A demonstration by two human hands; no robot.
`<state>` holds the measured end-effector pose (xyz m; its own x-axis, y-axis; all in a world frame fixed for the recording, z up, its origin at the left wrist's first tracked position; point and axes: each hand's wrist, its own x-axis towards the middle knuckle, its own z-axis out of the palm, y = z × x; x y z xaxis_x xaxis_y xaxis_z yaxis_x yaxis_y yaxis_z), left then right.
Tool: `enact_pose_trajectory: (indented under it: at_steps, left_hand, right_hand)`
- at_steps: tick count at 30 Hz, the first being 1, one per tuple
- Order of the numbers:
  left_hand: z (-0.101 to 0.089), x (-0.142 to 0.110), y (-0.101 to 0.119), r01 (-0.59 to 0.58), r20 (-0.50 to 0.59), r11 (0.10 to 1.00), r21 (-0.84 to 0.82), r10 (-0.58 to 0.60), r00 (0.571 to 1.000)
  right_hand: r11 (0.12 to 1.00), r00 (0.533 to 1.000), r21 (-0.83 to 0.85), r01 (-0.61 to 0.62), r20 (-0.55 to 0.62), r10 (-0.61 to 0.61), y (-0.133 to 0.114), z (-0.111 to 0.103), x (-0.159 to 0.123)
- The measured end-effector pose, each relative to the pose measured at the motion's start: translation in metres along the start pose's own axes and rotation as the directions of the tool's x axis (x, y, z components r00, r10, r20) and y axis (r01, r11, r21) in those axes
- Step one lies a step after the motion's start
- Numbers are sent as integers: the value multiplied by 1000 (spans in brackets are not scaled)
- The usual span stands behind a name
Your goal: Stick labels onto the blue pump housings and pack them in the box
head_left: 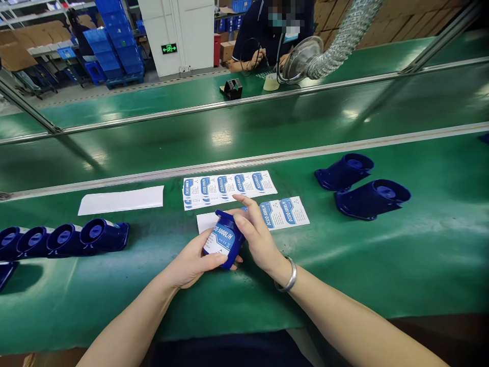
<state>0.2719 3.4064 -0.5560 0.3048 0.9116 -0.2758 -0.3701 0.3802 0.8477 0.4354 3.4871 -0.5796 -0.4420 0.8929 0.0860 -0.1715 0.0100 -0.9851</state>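
A dark blue plastic housing [239, 240] is tilted up between my hands over the green bench. A blue-and-white label printed 5000L/H [221, 238] covers its near face. My left hand [195, 261] grips the housing from the left, thumb across the label's lower part. At the upper right, my right hand [261, 239] has its thumb against the housing by the label's edge. Its index finger stretches out past the top, and its other fingers are partly hidden behind the housing. Just behind lies a partly used label sheet [296, 211], its left end bare white backing.
Stacked label sheets [229, 188] and a blank white strip [121, 200] lie farther back. Several labelled housings [103, 235] stand in a row at left; two more housings [376, 196] stand at right. Across a metal rail, a co-worker [252, 41] sits near a flexible duct [344, 41].
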Motion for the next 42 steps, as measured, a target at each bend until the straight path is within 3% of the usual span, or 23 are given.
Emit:
enact_pose_trajectory:
  at_steps: [9,15,23,31,42]
  left_hand:
    - [7,1,-4,-24,-94,995,97,34,995]
    - [3,1,0,-9,-58,997,-83,4,998]
    - [8,7,3,40,-179,954,-298,-97,979]
    - [7,9,-1,69,-212,954,-290,-135,968]
    - [5,9,-4,62,-190,970,-234,-109,976]
  right_hand:
    - [997,996,-41,-58,-68,55,5,-5,4]
    - [996,997,-74,-51,-53,48,8,-6,3]
    - [984,998,-168,-61,-43,54,10,-4,-3]
    - [981,988,-130,-143,-72,135,12,-3,-5]
    - [978,986,-143,-154,-93,142,10,-3,-3]
